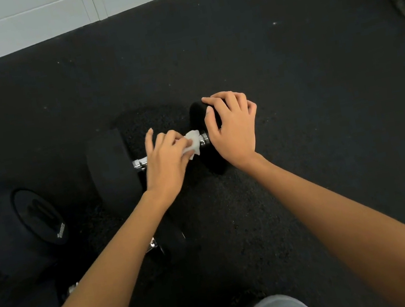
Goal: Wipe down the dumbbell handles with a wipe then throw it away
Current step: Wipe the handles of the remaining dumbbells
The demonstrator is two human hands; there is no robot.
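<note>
Wiping dumbbell handle (140, 162): left hand (167, 159) pinches wipe (193, 144) on bar; right hand (232, 127), at 3 o'clock, grips weight head (199, 118). Next likely: other dumbbell (37, 223), 9 o'clock.

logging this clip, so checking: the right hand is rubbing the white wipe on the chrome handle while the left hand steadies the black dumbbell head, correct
Not quite: the hands are swapped. In the head view the left hand holds the crumpled white wipe against the shiny chrome dumbbell handle, while the right hand rests over the round black rubber dumbbell head and steadies it. The rest stands.
</note>
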